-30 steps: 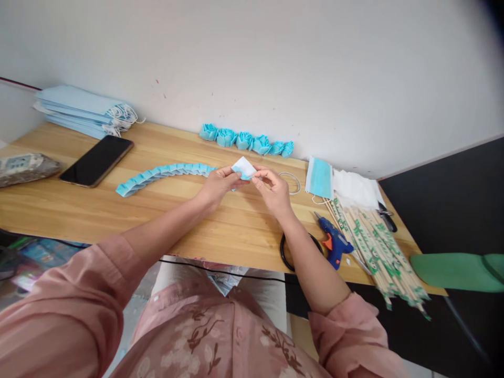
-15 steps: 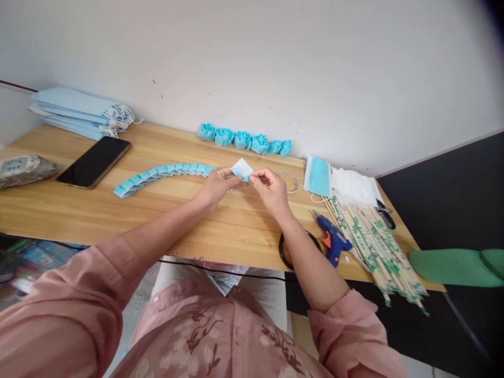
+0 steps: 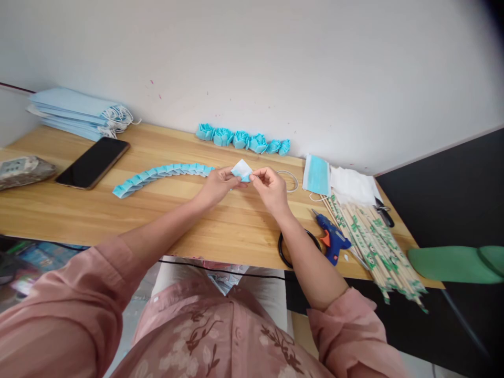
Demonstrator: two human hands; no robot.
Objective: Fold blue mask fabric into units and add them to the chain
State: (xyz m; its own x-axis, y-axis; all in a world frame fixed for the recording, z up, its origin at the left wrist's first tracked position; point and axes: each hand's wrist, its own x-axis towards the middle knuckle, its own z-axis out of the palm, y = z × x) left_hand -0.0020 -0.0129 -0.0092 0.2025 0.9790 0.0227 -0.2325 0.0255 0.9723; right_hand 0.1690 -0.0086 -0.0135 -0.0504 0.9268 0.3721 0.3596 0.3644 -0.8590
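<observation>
A small blue and white folded piece (image 3: 242, 169) is held above the wooden table. My left hand (image 3: 220, 185) pinches its left side, and my right hand (image 3: 270, 187) grips its lower right corner between thumb and fingers. To the left, a curved row of folded blue pieces (image 3: 157, 173) lies on the table, its right end meeting my left hand in view. Several blue fabric flowers (image 3: 241, 139) stand in a line by the wall. Just right of my right hand lies a pale ring (image 3: 292, 181).
A stack of masks (image 3: 74, 110), a black phone (image 3: 93, 163) and a wrapped lump (image 3: 25, 172) are at left. On the right are a mask (image 3: 317, 176), white sheets (image 3: 352, 185), wrapped sticks (image 3: 378, 241), a blue glue gun (image 3: 333, 236) and a green object (image 3: 452, 265).
The view has shifted very slightly. Both hands keep their hold on the folded piece, whose angle looks nearly the same.
</observation>
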